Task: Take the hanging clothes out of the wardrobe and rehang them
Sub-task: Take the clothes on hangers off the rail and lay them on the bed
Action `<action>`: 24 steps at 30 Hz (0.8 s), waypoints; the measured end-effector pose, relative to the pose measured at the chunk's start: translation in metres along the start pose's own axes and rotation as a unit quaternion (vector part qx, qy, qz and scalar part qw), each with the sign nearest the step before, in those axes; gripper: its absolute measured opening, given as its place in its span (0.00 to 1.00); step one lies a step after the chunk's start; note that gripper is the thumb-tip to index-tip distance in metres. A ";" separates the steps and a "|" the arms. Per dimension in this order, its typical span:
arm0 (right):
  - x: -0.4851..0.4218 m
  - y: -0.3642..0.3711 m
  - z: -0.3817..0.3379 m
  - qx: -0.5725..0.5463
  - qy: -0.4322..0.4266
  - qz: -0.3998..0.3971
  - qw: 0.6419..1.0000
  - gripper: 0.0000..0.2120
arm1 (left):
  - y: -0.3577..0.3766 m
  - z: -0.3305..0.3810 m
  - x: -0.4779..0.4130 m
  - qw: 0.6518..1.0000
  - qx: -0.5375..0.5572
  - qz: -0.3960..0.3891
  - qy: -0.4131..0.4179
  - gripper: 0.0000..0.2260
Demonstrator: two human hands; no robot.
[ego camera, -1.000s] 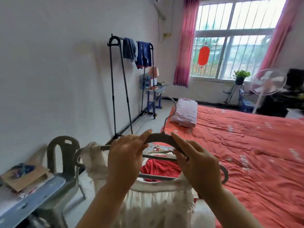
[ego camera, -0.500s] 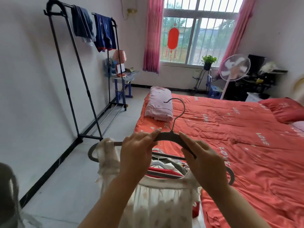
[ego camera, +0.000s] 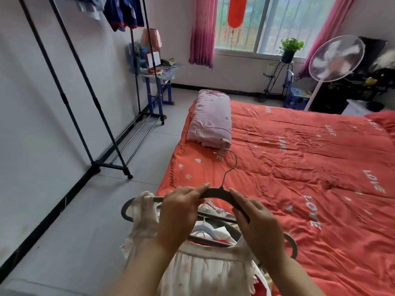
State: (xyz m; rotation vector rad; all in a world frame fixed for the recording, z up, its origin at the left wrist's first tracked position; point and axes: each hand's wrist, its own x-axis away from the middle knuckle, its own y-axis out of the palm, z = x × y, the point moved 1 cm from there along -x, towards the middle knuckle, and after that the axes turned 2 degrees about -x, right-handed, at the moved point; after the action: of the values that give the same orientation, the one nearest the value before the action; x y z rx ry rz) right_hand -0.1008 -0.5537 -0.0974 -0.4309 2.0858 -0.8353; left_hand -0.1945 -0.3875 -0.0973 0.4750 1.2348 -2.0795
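A dark grey hanger (ego camera: 215,192) with a metal hook is held level in front of me, and a cream frilled dress (ego camera: 205,272) hangs from it. My left hand (ego camera: 179,212) grips the hanger's left shoulder. My right hand (ego camera: 256,225) grips its right shoulder. Below the hanger, more hangers and red and white clothes (ego camera: 213,229) lie in a pile, partly hidden by my hands. The black clothes rack (ego camera: 79,99) stands along the left wall, with blue garments (ego camera: 124,11) hanging at its top.
The bed with a red "LOVE" quilt (ego camera: 299,167) fills the right side, a folded pink quilt (ego camera: 211,120) on its corner. A blue side table (ego camera: 158,75), a standing fan (ego camera: 333,58) and a plant stand (ego camera: 286,60) are by the window. Grey floor lies between bed and rack.
The view has moved forward along the bed and tilted down; the rack is nearer and the grey chair has left the view. Both hands keep the same hold on the hanger.
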 end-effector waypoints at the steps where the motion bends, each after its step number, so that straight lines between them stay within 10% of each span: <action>1: -0.006 0.013 0.014 -0.003 0.008 -0.012 1.000 0.23 | 0.016 -0.012 -0.005 1.000 0.006 -0.015 -0.008 0.16; 16: -0.004 0.218 0.172 -0.057 0.249 -0.303 0.918 0.30 | 0.211 -0.167 0.002 0.938 -0.112 -0.232 -0.231 0.24; 24: 0.057 0.228 0.173 -0.055 0.235 -0.394 0.887 0.24 | 0.221 -0.166 0.057 0.886 -0.149 -0.341 -0.275 0.21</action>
State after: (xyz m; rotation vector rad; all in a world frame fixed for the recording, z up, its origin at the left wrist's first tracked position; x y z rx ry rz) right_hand 0.0012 -0.4924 -0.3632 -1.3042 2.4150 -1.3916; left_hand -0.0845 -0.3363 -0.3519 -0.7596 1.4363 -2.2556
